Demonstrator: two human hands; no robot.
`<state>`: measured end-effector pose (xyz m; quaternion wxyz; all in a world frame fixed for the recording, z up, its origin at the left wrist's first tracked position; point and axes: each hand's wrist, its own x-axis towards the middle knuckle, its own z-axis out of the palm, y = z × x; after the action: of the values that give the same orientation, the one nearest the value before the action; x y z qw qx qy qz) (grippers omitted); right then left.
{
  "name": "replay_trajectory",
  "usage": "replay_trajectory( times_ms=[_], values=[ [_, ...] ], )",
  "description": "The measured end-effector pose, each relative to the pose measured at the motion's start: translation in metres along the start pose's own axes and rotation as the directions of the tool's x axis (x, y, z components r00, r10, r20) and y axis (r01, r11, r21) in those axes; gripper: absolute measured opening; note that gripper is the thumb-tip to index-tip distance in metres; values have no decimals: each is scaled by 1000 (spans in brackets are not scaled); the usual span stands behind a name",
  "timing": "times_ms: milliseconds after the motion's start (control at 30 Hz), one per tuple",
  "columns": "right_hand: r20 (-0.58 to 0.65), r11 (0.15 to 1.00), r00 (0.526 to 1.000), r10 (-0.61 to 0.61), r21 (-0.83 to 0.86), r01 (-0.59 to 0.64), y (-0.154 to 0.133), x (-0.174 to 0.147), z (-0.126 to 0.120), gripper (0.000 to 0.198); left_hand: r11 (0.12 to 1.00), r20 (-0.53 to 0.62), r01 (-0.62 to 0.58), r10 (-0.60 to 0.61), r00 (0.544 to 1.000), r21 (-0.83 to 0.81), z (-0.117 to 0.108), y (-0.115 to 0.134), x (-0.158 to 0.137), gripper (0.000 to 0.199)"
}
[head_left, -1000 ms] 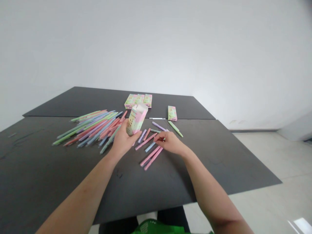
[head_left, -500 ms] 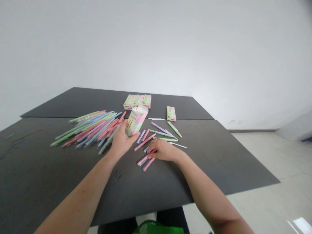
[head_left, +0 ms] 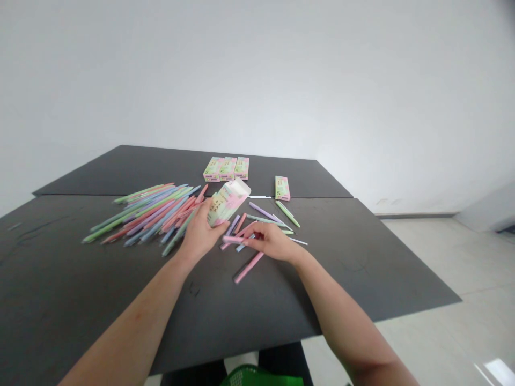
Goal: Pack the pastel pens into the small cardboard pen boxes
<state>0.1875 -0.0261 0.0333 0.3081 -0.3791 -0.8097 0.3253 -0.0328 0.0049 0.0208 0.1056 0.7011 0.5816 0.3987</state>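
Tilted up to the right, a small pink and green carton (head_left: 228, 201) with its white top end open is gripped in my left hand (head_left: 201, 228). My right hand (head_left: 270, 240) pinches a pink pen (head_left: 233, 239), lifted a little above the table and pointing left, below the carton. A second pink pen (head_left: 248, 268) lies on the table just under that hand. Around my right fingers lie several loose pens: a purple pen (head_left: 232, 225), a green pen (head_left: 288, 214) and thin white sticks (head_left: 298, 241). Part of them is hidden by the hand.
To the left a large heap of pastel pens (head_left: 148, 212) spreads over the dark table (head_left: 120, 311). Three similar cartons (head_left: 227, 168) lie side by side further back, and a single carton (head_left: 282, 188) lies to their right. A seam runs across the tabletop.
My right hand has picked up one of the pink pens and raised it toward the carton. The carton in my left hand has tipped further to the right.
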Motion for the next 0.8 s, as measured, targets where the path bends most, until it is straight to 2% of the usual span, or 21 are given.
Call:
replay_trajectory(
  times_ms=[67, 133, 200, 300, 367, 433, 500, 567, 700, 800],
  values=[
    [-91, 966, 991, 100, 248, -75, -1, 1, -2, 20, 999, 4, -32, 32, 999, 26, 0, 0, 1, 67],
    [-160, 881, 973, 166, 467, -73, -3, 2, -4, 24, 997, 11, -60, 59, 998, 45, -1, 0, 1, 65],
    [-220, 806, 955, 200, 591, -33, -5, 3, -5, 28, 995, 23, -85, 84, 996, 59, -3, 1, 1, 64],
    [-305, 743, 929, 210, 668, 51, -5, 5, -6, 35, 987, 48, -131, 127, 991, 88, -4, 1, 0, 64],
    [-407, 720, 891, 201, 678, 147, -3, 5, -7, 39, 981, 70, -164, 157, 985, 105, -3, -1, 0, 65],
    [-534, 722, 821, 200, 647, 244, -1, 4, -10, 40, 974, 93, -193, 183, 979, 116, -2, -3, -1, 67],
    [-630, 741, 750, 203, 599, 303, -1, 4, -15, 33, 967, 117, -219, 205, 972, 132, 0, -5, -1, 68],
    [-689, 758, 698, 197, 559, 337, -2, 4, -19, 24, 957, 137, -244, 223, 965, 155, 1, -7, -1, 68],
    [-756, 802, 632, 170, 479, 356, -8, 4, -21, 24, 936, 165, -286, 255, 953, 205, 1, -8, -2, 66],
    [-773, 847, 616, 150, 422, 323, -13, 4, -19, 22, 928, 166, -308, 277, 946, 209, 0, -6, -3, 64]
  ],
)
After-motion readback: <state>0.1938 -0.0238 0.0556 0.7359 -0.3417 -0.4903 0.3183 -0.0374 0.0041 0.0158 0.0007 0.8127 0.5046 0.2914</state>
